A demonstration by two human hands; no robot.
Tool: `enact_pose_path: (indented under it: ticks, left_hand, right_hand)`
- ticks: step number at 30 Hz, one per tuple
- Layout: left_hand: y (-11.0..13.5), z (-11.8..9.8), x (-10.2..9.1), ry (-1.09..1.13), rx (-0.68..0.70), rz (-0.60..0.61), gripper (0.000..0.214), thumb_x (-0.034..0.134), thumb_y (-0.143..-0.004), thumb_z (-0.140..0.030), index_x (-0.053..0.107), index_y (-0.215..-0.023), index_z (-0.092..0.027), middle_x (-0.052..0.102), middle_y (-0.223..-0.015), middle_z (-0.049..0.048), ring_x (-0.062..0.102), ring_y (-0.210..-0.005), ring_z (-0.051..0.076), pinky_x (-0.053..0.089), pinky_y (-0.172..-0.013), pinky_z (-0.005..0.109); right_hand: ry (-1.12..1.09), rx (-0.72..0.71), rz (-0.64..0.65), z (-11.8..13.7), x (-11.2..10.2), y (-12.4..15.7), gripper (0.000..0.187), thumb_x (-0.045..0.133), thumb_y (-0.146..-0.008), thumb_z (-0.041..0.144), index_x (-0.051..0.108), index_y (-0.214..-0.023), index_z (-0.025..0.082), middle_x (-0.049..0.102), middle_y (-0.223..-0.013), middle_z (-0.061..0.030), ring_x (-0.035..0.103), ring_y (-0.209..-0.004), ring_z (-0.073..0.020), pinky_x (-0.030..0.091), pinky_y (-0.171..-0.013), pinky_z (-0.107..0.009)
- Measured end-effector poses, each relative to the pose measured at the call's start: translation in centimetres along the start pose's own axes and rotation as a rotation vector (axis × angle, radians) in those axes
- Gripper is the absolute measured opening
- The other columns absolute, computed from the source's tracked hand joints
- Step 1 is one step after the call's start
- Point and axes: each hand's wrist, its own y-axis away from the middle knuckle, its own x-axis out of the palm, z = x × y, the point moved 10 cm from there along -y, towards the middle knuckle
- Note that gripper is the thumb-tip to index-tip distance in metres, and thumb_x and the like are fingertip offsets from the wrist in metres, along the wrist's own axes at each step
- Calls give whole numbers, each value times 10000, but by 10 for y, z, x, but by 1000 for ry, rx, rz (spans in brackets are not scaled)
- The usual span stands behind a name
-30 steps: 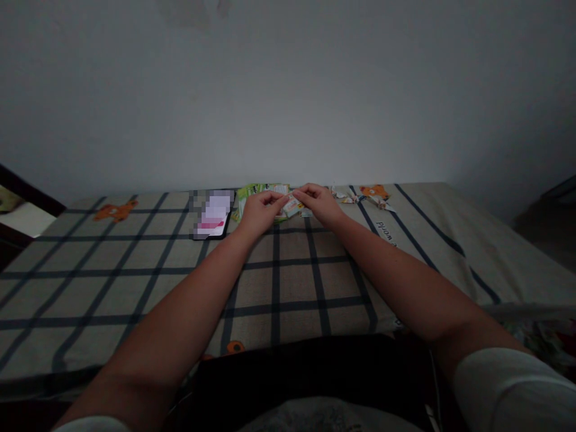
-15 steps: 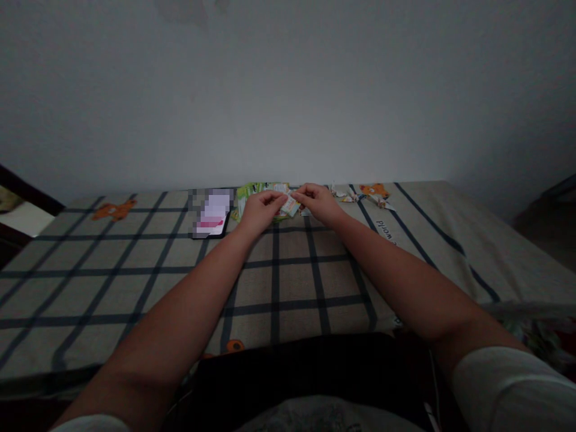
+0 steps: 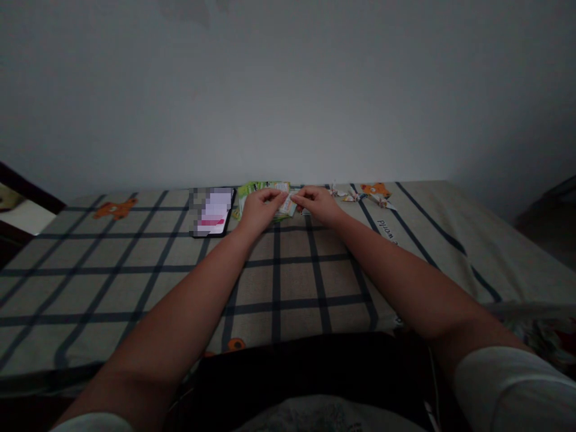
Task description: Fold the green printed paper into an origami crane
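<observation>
Both my arms reach far out over a checked bedsheet [image 3: 279, 270]. My left hand [image 3: 258, 210] and my right hand [image 3: 318, 203] meet near the wall, fingers pinched on a small printed piece of paper [image 3: 288, 204] held between them. Under and behind the hands lies a pile of green and white printed papers [image 3: 250, 191]. To the right of my right hand sit small folded paper figures [image 3: 348, 195].
A phone with a lit screen [image 3: 211, 213] lies left of my left hand. A plain wall rises right behind the bed. Orange cartoon prints mark the sheet. Dark furniture stands at the far left edge, and crumpled cloth at the lower right.
My hands have drawn a little closer together on the small paper, and its angle between the fingers has shifted slightly. Nothing else has moved.
</observation>
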Motion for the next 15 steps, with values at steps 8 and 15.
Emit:
enact_pose_path:
  ticks: [8, 15]
  left_hand:
    - [3, -5, -10, 51, -33, -77, 243, 718, -739, -413, 738, -774, -174, 711, -773, 31, 633, -740, 175, 491, -720, 287]
    - [2, 0, -9, 102, -44, -76, 208, 683, -757, -376, 716, -734, -172, 689, -709, 11, 615, -678, 156, 494, -671, 270]
  right_hand:
    - [-84, 22, -4, -2, 2, -1, 486, 662, -753, 655, 688, -778, 171, 633, -657, -16, 553, -621, -130, 445, -616, -268]
    - [-63, -3, -26, 3, -1, 1, 464, 667, -764, 633, 624, -712, 174, 605, -648, -10, 528, -610, -120, 426, -600, -260]
